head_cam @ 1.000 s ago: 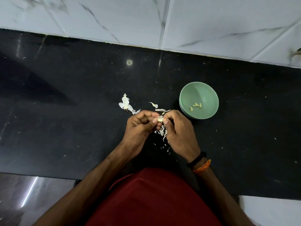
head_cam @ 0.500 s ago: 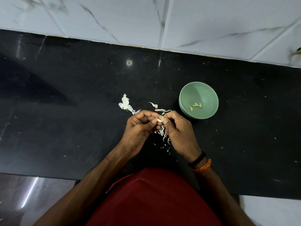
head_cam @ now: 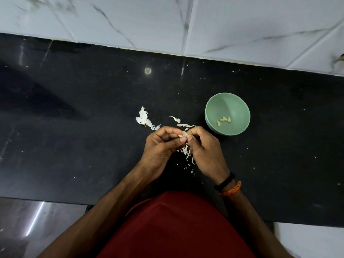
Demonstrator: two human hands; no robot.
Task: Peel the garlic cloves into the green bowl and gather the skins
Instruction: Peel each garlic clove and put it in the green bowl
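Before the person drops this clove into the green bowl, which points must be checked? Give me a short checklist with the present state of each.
1. Garlic clove held by both hands: ok, left hand and right hand pinch it.
2. Clove fully peeled: cannot tell, fingers hide most of it.
3. Green bowl upright on the counter, beside the right hand: ok.
4. Bowl holds only peeled cloves: ok, no skins seen inside.
5. Skins gathered: not ok, loose skins lie scattered under the hands, a bigger husk further left.

no readable text, no labels, no numbers on anything
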